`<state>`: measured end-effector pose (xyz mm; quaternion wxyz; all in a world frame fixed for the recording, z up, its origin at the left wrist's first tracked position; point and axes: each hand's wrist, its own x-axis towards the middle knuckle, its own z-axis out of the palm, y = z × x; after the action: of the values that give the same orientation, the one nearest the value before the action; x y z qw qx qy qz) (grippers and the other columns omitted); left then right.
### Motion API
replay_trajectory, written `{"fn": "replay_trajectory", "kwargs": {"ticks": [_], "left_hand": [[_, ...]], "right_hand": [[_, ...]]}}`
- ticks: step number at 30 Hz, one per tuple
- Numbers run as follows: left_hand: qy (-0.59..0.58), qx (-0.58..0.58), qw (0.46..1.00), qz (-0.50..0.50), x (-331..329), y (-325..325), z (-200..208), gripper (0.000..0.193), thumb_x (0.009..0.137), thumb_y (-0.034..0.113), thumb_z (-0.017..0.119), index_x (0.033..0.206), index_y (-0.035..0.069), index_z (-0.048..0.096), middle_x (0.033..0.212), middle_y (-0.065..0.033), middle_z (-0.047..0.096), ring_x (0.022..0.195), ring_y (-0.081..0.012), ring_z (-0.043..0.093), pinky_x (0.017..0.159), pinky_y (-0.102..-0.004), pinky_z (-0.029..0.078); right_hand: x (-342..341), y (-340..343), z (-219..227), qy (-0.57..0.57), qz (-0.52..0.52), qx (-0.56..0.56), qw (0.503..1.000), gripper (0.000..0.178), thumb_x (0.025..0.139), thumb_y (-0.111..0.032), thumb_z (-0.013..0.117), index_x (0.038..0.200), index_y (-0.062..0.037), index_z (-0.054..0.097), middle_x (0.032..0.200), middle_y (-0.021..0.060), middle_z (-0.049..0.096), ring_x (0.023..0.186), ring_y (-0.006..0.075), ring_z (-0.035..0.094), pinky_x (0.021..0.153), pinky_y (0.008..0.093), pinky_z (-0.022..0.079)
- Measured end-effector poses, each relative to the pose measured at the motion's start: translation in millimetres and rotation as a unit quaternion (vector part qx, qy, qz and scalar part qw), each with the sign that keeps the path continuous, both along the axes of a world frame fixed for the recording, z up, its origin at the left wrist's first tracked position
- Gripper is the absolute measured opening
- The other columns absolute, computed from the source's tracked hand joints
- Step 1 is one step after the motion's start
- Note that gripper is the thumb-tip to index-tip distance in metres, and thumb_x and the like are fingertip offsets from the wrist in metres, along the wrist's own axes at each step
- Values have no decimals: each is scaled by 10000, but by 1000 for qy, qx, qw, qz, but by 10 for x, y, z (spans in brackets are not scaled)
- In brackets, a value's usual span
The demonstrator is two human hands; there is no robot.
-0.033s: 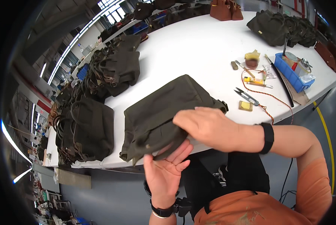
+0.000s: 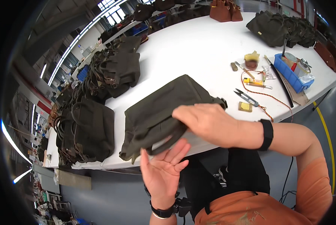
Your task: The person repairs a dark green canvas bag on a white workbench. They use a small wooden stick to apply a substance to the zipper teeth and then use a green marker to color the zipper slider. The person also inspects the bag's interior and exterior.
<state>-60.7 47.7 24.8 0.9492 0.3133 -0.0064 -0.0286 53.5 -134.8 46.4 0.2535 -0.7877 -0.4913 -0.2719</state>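
A dark olive handbag [image 2: 162,101] lies on its side at the front edge of the white table [image 2: 198,48]. My right hand [image 2: 205,122] is closed on the bag's near edge, its thumb and fingers bent over the dark fabric; the fingertips are partly hidden. Just below the bag's looped handle [image 2: 168,146], my left hand [image 2: 166,168] is held palm up with the fingers spread. Its fingertips are close to the handle, and whether they touch it I cannot tell. Nothing lies in the left palm.
Similar dark bags [image 2: 89,131] line the table's left side, with more [image 2: 284,30] at the far right. Thread snips [image 2: 246,96], a yellow tube [image 2: 255,81], a round jar [image 2: 251,62], cord and a blue bin [image 2: 293,73] lie to the right. Brown bags [image 2: 224,11] stand at the back.
My left hand has shifted slightly left, and a little more of the handle loop shows above its fingers. My right hand has edged up slightly, still on the bag.
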Motion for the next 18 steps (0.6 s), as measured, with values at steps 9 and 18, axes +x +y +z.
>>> {"fn": "replay_trajectory", "kwargs": {"ticks": [9, 18], "left_hand": [[-86, 119, 986, 79, 3, -154, -201, 666, 1001, 495, 475, 1469, 38, 346, 1447, -148, 445, 1344, -310, 433, 1138, -479, 331], [100, 121, 970, 185, -57, -185, -707, 301, 1026, 233, 534, 1292, 92, 531, 1259, -64, 598, 1098, -171, 610, 865, -321, 540]], "right_hand": [[-321, 281, -416, -38, -78, 75, 993, 350, 759, -77, 643, 1092, 8, 577, 1069, 158, 626, 982, 298, 668, 758, 332, 567], [-533, -95, -632, 208, 50, 202, 956, 343, 840, -32, 655, 1181, -4, 637, 1046, 157, 667, 1000, 314, 642, 844, 377, 530]]}}
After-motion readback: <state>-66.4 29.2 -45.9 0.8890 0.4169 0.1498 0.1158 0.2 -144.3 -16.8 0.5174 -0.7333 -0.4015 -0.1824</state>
